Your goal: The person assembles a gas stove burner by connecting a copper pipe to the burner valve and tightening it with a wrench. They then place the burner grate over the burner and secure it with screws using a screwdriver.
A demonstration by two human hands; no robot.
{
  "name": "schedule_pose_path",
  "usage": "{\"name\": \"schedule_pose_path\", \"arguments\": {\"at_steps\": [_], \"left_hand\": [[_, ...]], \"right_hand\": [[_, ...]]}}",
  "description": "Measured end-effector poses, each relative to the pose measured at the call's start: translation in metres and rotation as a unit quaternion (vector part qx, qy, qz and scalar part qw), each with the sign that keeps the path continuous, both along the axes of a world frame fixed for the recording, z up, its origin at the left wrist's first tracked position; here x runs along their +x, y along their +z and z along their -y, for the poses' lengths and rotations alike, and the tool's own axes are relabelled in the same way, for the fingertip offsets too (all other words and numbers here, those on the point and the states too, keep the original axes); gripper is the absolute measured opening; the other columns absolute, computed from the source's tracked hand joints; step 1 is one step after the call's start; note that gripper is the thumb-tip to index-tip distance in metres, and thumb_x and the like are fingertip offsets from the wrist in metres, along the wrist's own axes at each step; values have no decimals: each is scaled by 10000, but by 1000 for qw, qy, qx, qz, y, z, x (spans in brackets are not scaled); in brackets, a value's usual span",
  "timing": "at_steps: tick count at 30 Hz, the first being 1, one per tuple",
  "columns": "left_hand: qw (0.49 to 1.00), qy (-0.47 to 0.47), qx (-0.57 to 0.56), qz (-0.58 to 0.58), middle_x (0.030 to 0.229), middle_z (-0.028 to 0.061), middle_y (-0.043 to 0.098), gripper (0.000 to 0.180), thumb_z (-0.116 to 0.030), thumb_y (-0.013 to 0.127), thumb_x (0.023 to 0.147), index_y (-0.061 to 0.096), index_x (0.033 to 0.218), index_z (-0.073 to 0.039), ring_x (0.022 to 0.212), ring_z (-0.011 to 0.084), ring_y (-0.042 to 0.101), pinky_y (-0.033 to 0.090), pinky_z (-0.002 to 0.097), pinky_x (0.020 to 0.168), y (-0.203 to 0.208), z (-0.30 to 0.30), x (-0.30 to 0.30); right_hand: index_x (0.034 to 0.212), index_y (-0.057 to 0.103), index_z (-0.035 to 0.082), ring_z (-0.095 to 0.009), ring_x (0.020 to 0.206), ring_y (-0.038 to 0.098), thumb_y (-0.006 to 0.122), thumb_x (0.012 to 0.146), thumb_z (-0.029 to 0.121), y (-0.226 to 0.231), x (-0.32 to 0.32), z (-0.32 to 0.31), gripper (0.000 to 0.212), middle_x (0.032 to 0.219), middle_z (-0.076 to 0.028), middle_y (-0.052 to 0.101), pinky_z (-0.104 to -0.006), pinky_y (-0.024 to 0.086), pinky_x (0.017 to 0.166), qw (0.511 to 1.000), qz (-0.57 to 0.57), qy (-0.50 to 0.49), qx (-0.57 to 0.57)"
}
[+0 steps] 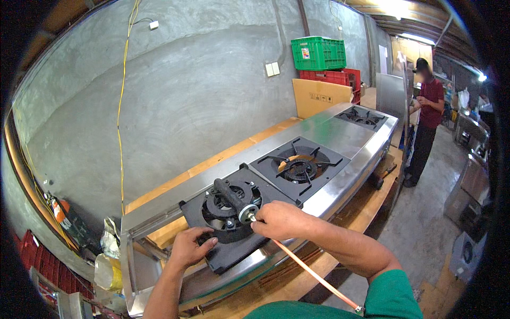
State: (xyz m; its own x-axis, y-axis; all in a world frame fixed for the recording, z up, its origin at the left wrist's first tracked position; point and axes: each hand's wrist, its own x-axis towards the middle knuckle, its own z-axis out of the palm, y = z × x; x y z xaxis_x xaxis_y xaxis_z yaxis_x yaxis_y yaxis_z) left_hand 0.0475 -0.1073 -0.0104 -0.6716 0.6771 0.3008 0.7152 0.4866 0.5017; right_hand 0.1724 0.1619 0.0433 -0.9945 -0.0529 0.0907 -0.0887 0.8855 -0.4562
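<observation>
My right hand (pixel 280 219) closes its fingers around a copper-coloured tube (pixel 313 271), beside the metal fitting (pixel 247 213) on the end of a black cast-iron burner (pixel 229 195). From under that hand, the tube slants down to the lower right. The burner sits on a tilted black square stove plate (pixel 228 252), which lies askew on the stainless steel stove (pixel 366 142). At the plate's left edge rests my left hand (pixel 188 249), fingers bent, thumb apart, with nothing visible in its grasp.
Farther along the stove are a middle burner grate (pixel 300 166) and a far one (pixel 362 117). Cardboard (pixel 321 98) and green (pixel 319 53) and red crates stand behind. A person (pixel 429 106) in a dark red shirt stands at right. A hammer-like tool (pixel 383 175) lies below the stove's front.
</observation>
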Motion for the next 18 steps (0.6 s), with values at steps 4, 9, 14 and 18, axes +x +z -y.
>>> {"name": "schedule_pose_path", "arguments": {"at_steps": [4, 9, 14, 18], "left_hand": [[999, -32, -4, -33, 925, 158, 722, 384, -358, 769, 815, 730, 1065, -69, 795, 289, 700, 546, 360, 740, 2, -7, 4], [998, -46, 4, -40, 892, 159, 723, 397, -373, 773, 811, 734, 1068, -72, 735, 267, 695, 546, 352, 706, -4, -3, 1], [999, -37, 3, -34, 868, 159, 718, 407, -374, 777, 811, 731, 1070, -63, 695, 255, 681, 542, 347, 682, -2, 0, 1], [998, -49, -11, -39, 873, 159, 718, 409, -374, 781, 806, 730, 1065, -62, 699, 255, 678, 537, 348, 682, -2, 1, 0]], "right_hand": [[801, 726, 13, -425, 794, 681, 615, 842, 349, 12, 3, 5, 356, 772, -232, 684, -504, 538, 786, 998, -21, -43, 52], [801, 733, 7, -410, 816, 696, 649, 814, 353, 29, 0, 17, 356, 802, -227, 699, -498, 557, 777, 993, -21, -77, 90], [796, 733, 2, -411, 834, 695, 635, 835, 351, 17, -5, 17, 364, 786, -236, 692, -494, 558, 785, 993, -38, -86, 70], [802, 735, -5, -411, 810, 693, 601, 874, 371, 4, -12, 11, 406, 791, -249, 690, -484, 549, 780, 997, -10, -79, 18]]}}
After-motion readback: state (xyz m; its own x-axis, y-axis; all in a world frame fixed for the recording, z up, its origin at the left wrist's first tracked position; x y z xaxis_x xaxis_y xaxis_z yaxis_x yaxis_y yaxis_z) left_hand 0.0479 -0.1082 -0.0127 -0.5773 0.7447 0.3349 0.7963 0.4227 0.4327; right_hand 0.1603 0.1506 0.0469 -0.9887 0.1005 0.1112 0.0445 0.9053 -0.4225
